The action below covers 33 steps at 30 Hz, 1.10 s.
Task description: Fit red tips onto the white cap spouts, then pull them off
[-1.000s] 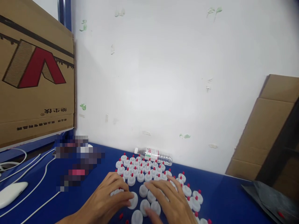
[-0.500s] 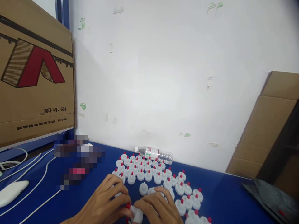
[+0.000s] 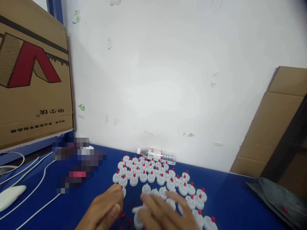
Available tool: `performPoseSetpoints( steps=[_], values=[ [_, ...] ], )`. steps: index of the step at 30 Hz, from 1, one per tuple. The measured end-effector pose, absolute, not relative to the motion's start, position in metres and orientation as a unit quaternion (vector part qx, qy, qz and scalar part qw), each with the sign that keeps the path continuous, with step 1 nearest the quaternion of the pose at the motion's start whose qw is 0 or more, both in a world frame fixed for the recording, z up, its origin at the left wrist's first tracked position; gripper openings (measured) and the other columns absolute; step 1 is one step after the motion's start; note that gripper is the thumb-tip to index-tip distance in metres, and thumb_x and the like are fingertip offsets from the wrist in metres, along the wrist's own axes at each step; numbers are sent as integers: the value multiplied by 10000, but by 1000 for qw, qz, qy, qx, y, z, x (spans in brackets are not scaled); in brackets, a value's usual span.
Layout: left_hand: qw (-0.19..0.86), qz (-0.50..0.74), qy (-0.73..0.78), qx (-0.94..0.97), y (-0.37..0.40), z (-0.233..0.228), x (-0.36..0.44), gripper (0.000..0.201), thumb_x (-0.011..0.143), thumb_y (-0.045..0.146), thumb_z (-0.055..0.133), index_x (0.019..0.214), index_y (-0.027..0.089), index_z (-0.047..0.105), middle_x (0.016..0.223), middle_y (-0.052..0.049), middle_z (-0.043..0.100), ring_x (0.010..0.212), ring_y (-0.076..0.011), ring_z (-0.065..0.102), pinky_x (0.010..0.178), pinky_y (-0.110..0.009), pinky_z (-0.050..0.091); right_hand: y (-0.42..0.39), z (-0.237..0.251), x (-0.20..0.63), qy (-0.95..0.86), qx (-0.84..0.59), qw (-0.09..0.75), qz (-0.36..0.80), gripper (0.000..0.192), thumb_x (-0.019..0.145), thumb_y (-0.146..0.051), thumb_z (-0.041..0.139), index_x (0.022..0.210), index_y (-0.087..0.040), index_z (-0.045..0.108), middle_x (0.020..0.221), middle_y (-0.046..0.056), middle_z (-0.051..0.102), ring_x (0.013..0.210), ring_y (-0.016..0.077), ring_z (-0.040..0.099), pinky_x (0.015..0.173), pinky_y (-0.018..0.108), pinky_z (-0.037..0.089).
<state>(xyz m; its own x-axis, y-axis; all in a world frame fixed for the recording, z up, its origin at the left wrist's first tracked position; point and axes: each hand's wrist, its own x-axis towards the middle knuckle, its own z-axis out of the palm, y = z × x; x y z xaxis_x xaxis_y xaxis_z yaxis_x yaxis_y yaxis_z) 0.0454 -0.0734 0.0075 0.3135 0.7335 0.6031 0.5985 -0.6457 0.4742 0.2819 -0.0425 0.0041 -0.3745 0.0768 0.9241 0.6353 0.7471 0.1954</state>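
Several white caps with red tips [image 3: 151, 174] stand in rows on the blue table [image 3: 230, 204]. My left hand [image 3: 103, 209] hovers at the near left corner of the rows, fingers curled, next to the cap at the end of a row. My right hand [image 3: 165, 214] is blurred and lies over the nearest caps, with a plain white cap [image 3: 137, 214] at its fingertips. I cannot tell whether either hand grips anything. Two loose red tips [image 3: 123, 216] lie on the table between my hands.
A clear water bottle [image 3: 157, 155] lies by the white wall behind the caps. A large cardboard box [image 3: 33, 80] stands at left, above a white device [image 3: 11, 195] and white cables [image 3: 35, 179]. Flat cardboard [image 3: 271, 127] leans at right, with a dark bag [image 3: 278, 195] below it.
My hands were together on one cap with a red tip; they have come apart, the left going left and the right sliding over the near caps. The view shifted slightly.
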Motion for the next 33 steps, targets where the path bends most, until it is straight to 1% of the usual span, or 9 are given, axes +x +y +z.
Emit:
performPoseSetpoints(
  steps=[4,6,9,11,16,20,23,29,33],
  values=[
    [64,421,437,792,-63,14,40,380,1098,385,366,806,251,570,746,14,604,734,-172,609,834,-230,572,-28,39,330,-768,-289,509,-258,157,964,-121,621,1053,-238,676,1071,47,795,949,197,773,958,354,533],
    [35,380,409,829,-61,19,42,292,1060,363,459,834,267,615,760,8,640,799,-190,632,921,-256,557,-23,48,339,-754,-298,528,-254,206,951,-90,610,1117,-201,661,1070,75,786,989,208,759,924,349,533],
    [49,285,383,877,-61,23,48,132,993,257,566,878,274,628,837,16,682,827,-174,653,968,-248,535,-21,45,332,-793,-260,498,-234,182,976,-85,547,1071,-190,661,1052,66,785,957,177,755,949,316,527],
    [82,238,391,885,-61,24,50,101,978,203,565,934,265,631,923,14,693,872,-164,662,917,-225,542,-23,37,323,-834,-230,459,-201,173,1017,-128,505,977,-214,650,1002,26,791,873,146,757,954,287,528],
    [134,177,441,870,-59,22,52,167,1002,168,492,989,225,648,1031,-28,679,920,-168,673,855,-228,543,-27,20,311,-871,-204,423,-141,251,1064,-358,507,880,-235,624,1010,16,777,823,151,729,763,264,543],
    [115,189,434,873,-60,18,54,184,971,118,500,981,214,656,1026,-32,675,908,-168,675,845,-231,544,-24,8,302,-869,-187,436,-138,349,1063,-417,488,788,-232,599,713,-27,665,607,124,613,612,261,463],
    [96,194,428,877,-61,15,55,171,954,102,516,949,213,646,990,-22,677,877,-163,684,815,-221,548,-21,1,298,-884,-161,409,-159,407,1079,-429,447,744,-237,575,613,-60,596,539,112,563,657,275,454],
    [69,237,405,880,-60,12,51,174,935,96,533,950,246,620,944,13,669,777,-136,693,724,-178,536,-19,21,320,-857,-301,378,-176,267,1063,-352,470,893,-239,643,794,2,686,738,183,659,878,385,470],
    [75,220,408,883,-61,12,49,177,948,110,527,966,253,629,962,14,679,803,-138,708,751,-175,546,-11,20,339,-803,-423,338,-250,412,1094,-385,334,965,-228,693,842,79,728,908,292,691,833,456,493]
  ],
)
